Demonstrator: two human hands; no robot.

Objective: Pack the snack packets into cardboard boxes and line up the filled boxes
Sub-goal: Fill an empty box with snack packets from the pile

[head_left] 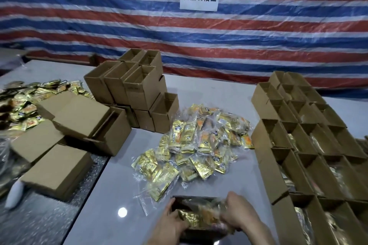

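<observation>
Left hand point(171, 223): fingers curled over the left wall of the open box point(192, 198), thumb outside the wall. Right hand point(239, 213): fingers curled round a clump of snack packets point(189, 219) at the box mouth; motion-blurred. Beyond the fingertips: loose packet pile point(199, 145) on the counter point(111, 185). Right of the right-hand fingers: filled boxes point(310, 157) in touching rows, tops open. Far beyond the left-hand fingers: stacked empty boxes point(137, 89). Left of those: closed boxes point(79, 117) and a second packet pile point(23, 105).
</observation>
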